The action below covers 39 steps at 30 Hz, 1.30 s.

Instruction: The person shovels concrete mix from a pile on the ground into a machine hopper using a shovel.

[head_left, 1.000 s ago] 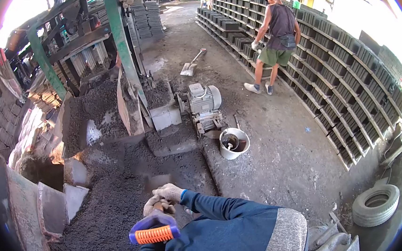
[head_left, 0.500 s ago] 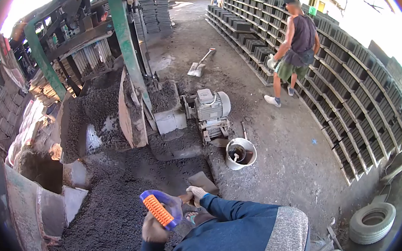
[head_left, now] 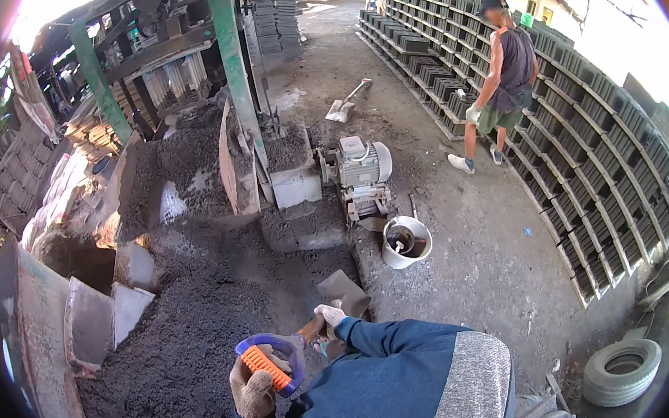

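Observation:
My left hand [head_left: 255,391], in a pale glove, is wrapped around the orange grip of a shovel's blue D-shaped handle [head_left: 295,375]. Farther up the brown shaft, my right hand [head_left: 330,313], also gloved, is closed around it near the blade. The grey shovel blade [head_left: 345,292] shows just beyond my right hand, low by the pit's right edge and bearing no visible load. Dark, crumbly mix [head_left: 191,339] lies heaped to the left of the shovel. My blue sleeve and jacket hide part of the ground at the bottom.
An electric motor [head_left: 363,164] and a white bucket [head_left: 408,250] stand beyond the pit. A green-framed machine [head_left: 233,52] rises at left. Another shovel [head_left: 341,110] lies on the floor. A co-worker [head_left: 506,73] stands by racks of blocks [head_left: 589,166]. A tire [head_left: 622,373] lies at right.
My left hand's fingers have come around the orange grip, which now lies lower. The blade shows more fully. The co-worker's feet and arm have shifted slightly, and the view has turned a little left.

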Available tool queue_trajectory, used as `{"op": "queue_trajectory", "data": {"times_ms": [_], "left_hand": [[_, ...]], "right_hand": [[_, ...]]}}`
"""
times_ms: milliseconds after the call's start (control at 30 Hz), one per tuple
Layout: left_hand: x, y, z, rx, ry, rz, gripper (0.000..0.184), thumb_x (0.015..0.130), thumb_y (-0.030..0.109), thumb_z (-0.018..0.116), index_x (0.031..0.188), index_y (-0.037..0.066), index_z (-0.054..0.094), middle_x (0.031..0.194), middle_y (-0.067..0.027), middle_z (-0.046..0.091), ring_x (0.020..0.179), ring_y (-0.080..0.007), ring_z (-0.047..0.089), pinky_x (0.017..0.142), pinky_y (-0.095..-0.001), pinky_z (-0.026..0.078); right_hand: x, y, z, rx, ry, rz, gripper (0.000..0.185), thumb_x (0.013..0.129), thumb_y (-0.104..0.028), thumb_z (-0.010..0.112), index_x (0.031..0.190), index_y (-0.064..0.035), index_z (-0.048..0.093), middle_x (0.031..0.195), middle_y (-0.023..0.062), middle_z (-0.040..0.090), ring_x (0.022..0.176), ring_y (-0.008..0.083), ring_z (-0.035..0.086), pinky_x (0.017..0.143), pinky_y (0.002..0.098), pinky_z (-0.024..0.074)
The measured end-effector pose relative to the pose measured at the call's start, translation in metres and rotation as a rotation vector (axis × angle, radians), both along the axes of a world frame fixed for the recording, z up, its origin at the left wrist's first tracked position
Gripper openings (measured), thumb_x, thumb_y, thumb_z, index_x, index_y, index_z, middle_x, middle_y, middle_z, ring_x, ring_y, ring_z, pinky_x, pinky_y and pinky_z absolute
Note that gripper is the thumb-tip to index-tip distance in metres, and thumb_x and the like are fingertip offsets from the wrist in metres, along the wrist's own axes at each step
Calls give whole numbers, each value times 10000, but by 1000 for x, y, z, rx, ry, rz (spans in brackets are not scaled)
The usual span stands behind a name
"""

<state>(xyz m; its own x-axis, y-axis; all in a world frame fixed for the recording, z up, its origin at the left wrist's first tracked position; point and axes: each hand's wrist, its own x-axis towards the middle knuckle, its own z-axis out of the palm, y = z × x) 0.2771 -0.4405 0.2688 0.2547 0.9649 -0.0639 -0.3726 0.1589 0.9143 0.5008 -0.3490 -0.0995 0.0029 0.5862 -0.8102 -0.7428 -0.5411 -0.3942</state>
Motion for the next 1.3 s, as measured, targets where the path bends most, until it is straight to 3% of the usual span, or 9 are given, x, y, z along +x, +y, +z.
{"op": "queue_trajectory", "data": {"times_ms": [233,333,367,500,567,667,900,1167,1300], "left_hand": [[-46,-101,-6,-46,-187,96,621,732,280,721,1184,-95,519,862,-244,689,762,-312,689,802,-436,582],[-63,-140,-11,-64,-302,74,579,769,242,717,1210,-73,513,871,-209,682,776,-312,688,860,-477,563],[-66,-155,-8,-94,-362,95,546,793,218,709,1227,-51,518,884,-177,675,786,-308,687,888,-498,551],[-102,-213,-25,-109,-525,255,530,839,244,677,1254,-39,507,893,-130,650,715,-263,673,944,-491,520],[-115,-254,-40,-130,-510,475,462,880,284,633,1205,-34,550,760,-112,651,608,-230,630,861,-456,552],[-128,-327,-78,-175,-579,736,395,885,292,661,1080,-38,565,732,-145,650,615,-270,655,670,-388,581],[-98,-401,-167,-343,-434,1252,370,898,362,622,982,2,604,729,-160,640,599,-304,628,678,-446,554],[56,-440,-279,-1009,-856,2089,551,931,628,513,600,190,460,454,-2,366,367,-202,392,363,-373,375],[260,-504,-239,-1657,-915,2342,496,896,521,592,1218,143,600,957,-79,580,694,-186,529,588,-377,480]], "right_hand": [[-44,-70,36,37,-21,141,214,773,-246,725,870,-113,588,788,78,588,741,242,629,645,407,522],[-48,-89,-54,612,-756,480,179,768,-233,699,898,-146,614,853,92,660,830,277,661,770,379,553],[-42,-95,-78,1100,-1600,632,314,666,-194,766,940,-140,623,899,113,661,909,292,675,802,361,549],[-51,-124,6,1172,-1561,844,386,700,-137,763,1060,-120,628,957,146,665,911,346,680,802,409,553],[-74,-107,-2,330,-219,435,226,806,-116,697,1024,-83,642,908,154,672,888,287,671,812,396,554],[-121,-118,105,201,-306,439,216,846,-268,627,879,-55,626,825,95,608,778,251,615,733,396,536],[-220,-58,137,292,-14,632,173,898,-229,638,782,-129,555,745,45,586,697,233,592,722,436,525],[-311,-134,-51,-74,-127,1397,87,849,-93,668,864,-51,594,807,113,621,677,335,633,600,519,557],[-221,-313,-91,-375,-182,1774,90,829,-99,678,799,-56,605,684,137,607,560,335,623,509,512,540]]}}
